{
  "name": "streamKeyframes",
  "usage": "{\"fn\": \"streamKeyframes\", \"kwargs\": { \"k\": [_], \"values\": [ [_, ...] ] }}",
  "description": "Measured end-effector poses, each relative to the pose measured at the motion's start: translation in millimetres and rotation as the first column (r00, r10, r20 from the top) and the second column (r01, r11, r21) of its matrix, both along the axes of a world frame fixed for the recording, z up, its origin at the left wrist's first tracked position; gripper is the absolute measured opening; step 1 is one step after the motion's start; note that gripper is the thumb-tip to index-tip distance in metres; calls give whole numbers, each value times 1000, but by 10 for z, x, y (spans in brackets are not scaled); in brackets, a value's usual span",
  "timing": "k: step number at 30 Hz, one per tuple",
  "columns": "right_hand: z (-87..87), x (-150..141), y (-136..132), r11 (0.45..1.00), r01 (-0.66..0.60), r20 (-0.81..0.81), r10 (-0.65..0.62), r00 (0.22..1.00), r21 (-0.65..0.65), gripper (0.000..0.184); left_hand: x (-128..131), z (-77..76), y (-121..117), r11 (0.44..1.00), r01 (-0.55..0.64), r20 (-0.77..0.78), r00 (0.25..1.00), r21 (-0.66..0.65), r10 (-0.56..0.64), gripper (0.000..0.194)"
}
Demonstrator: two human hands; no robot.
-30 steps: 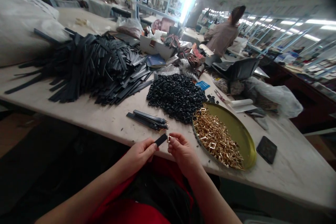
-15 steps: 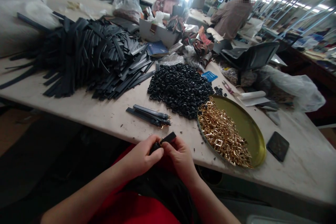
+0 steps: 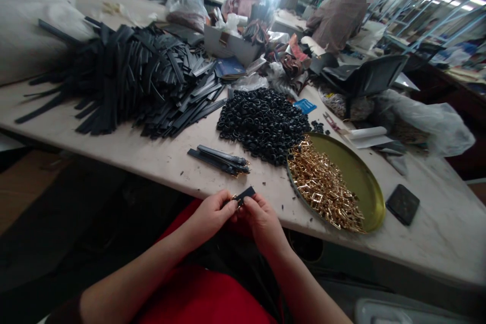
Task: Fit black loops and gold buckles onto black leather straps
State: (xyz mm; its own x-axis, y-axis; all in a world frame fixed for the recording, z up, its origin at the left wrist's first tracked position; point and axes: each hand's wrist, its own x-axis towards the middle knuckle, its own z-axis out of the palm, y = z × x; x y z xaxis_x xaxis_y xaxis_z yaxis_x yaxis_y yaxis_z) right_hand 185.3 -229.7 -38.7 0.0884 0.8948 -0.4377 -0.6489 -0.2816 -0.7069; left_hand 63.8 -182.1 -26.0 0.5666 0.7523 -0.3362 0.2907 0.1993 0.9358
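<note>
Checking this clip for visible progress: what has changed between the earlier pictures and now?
The left hand and right hand have drawn closer together. The right hand has gone from the buckle to the end of the strap; the buckle now shows only as gold glints beside the left hand, which still holds the strap. Unchanged: the strap bundle, black rings and tray.

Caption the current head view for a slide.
Both hands hold a black strap near black loops and a tray of gold buckles.

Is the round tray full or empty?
Partly full: in the round tray, gold-coloured buckles heap at left, while its floor shows at right.
</note>
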Motion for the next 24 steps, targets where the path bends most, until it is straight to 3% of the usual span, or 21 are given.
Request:
{"fn": "streamKeyframes", "kwargs": {
  "k": [2, 4, 5, 7, 9, 10, 12, 14, 16, 19, 22, 24],
  "values": [
    [-4, -23, -55, 1000, 3, 88, -4, 996, 9, 16, -1, 14, -23, 998, 9, 2, 1000, -68, -9, 26],
    [-5, -38, -121, 998, 16, 293, -33, 956, 60, 16, -6, 37, -54, 992, 17, 20, 1000, -122, -14, 27],
    [-4, -40, -156, 994, 29, 433, -73, 898, 106, 15, -11, 48, -73, 992, 20, 30, 999, -128, -16, 26],
    [2, -31, -218, 974, 39, 681, -183, 709, 222, 13, -25, 65, -120, 996, 26, 38, 999, -83, -23, 26],
    [11, -9, -263, 960, 6, 786, -233, 572, 280, 11, -43, 69, -171, 1000, 21, 39, 999, 11, -22, 24],
    [15, 5, -277, 963, -15, 786, -211, 582, 269, 11, -52, 68, -194, 998, 16, 39, 999, 56, -18, 23],
    [22, 31, -291, 980, -64, 676, -82, 732, 188, 13, -68, 71, -236, 994, 3, 48, 999, 112, -9, 21],
    [29, 47, -297, 987, -131, 436, 76, 897, 96, 17, -81, 86, -265, 995, 17, 49, 999, 101, -22, 21],
    [40, 43, -304, 982, -176, 240, 157, 958, 62, 21, -91, 113, -282, 998, 39, 37, 998, 40, -41, 23],
    [73, 6, -316, 989, -112, 294, 79, 953, 96, 22, -102, 158, -292, 998, 48, 39, 998, -44, -46, 26],
    [106, -28, -314, 987, -26, 482, -54, 874, 158, 22, -106, 189, -296, 997, 35, 64, 997, -69, -31, 26],
    [114, -32, -305, 984, -29, 557, -76, 827, 177, 21, -104, 188, -298, 996, 26, 67, 998, -89, -20, 26]
  ]
}}
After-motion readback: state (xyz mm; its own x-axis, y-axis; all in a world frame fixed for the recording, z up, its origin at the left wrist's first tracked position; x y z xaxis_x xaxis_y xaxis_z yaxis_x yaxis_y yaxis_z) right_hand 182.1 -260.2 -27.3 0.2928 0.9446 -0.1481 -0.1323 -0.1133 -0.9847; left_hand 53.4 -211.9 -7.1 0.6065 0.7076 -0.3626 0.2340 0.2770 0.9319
